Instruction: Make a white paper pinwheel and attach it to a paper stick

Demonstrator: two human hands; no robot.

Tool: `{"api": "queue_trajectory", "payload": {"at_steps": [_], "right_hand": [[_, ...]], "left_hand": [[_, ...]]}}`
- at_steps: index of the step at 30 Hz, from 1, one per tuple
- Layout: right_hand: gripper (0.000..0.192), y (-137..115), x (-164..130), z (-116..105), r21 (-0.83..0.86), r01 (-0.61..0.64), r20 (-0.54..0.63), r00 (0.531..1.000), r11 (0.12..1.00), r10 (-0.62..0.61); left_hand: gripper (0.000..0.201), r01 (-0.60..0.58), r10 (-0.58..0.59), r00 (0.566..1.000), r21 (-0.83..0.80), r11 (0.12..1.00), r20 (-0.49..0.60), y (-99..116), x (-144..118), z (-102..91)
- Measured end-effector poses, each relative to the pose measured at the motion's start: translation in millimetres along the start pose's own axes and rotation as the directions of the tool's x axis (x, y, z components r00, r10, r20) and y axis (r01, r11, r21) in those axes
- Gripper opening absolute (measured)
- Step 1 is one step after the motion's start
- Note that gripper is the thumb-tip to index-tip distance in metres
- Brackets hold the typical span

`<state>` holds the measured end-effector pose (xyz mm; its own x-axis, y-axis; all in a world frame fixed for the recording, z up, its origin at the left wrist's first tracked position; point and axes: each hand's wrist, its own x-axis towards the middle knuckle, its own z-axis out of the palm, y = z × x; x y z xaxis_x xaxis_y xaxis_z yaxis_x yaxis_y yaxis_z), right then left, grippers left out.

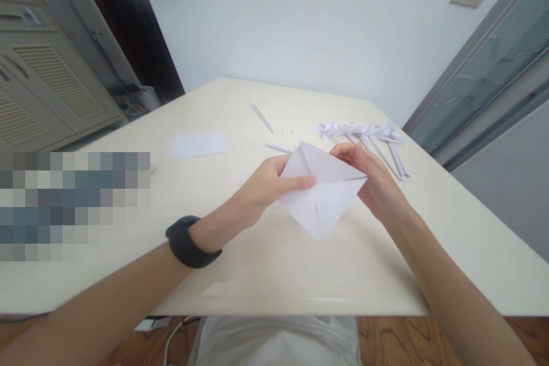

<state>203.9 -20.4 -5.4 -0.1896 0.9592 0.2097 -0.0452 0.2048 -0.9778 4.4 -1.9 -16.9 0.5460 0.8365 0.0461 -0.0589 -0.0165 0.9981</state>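
In the head view both forearms reach forward over the pale cream table, meeting near its middle. The left hand, with a black band on its wrist, is turned palm-in, thumb laid flat along the upper face of a folded white sheet of paper and fingers curled behind it, pinching the left corner. The right hand grips the right corner, fingers bent over the top edge and thumb hidden behind the sheet. The paper is lifted just above the tabletop, folded to a kite-like shape with a pointed lower tip, a triangular flap on top and a centre seam below. Behind it lies a cluster of white paper pinwheels on rolled paper sticks, and a flat white sheet to the left
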Motion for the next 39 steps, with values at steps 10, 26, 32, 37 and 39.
{"api": "queue_trajectory", "payload": {"at_steps": [10, 26, 32, 37, 39], "right_hand": [[0.020, -1.5, 1.8, -4.3, -0.139, 0.030, -0.065, 0.997, 0.990, -0.040], [0.012, -6.5, -0.3, -11.7, -0.351, -0.047, -0.039, 0.999, 0.935, 0.035], [0.012, -6.0, -4.6, -2.7, -0.294, -0.119, 0.081, 0.986, 0.948, 0.148], [0.014, 1.6, -5.8, 4.3, -0.372, -0.157, 0.140, 0.965, 0.915, 0.223], [0.013, 3.6, -5.2, 6.8, -0.442, -0.130, 0.122, 0.972, 0.888, 0.203]], "left_hand": [[0.036, -0.069, 0.054, 0.985, -0.088, 0.994, -0.162, -7.6, 0.7, 2.4], [0.052, -0.088, 0.066, 0.979, -0.106, 0.990, -0.192, 12.8, 4.1, -7.5], [0.062, 0.173, -0.159, 0.981, -0.125, 0.977, 0.114, 11.9, 6.0, -7.2], [0.029, 0.138, -0.153, 0.982, 0.130, 0.982, 0.113, 1.0, 7.2, -5.8], [0.024, 0.141, -0.157, 0.984, 0.170, 0.975, 0.086, -0.4, 7.6, -6.8]]}}
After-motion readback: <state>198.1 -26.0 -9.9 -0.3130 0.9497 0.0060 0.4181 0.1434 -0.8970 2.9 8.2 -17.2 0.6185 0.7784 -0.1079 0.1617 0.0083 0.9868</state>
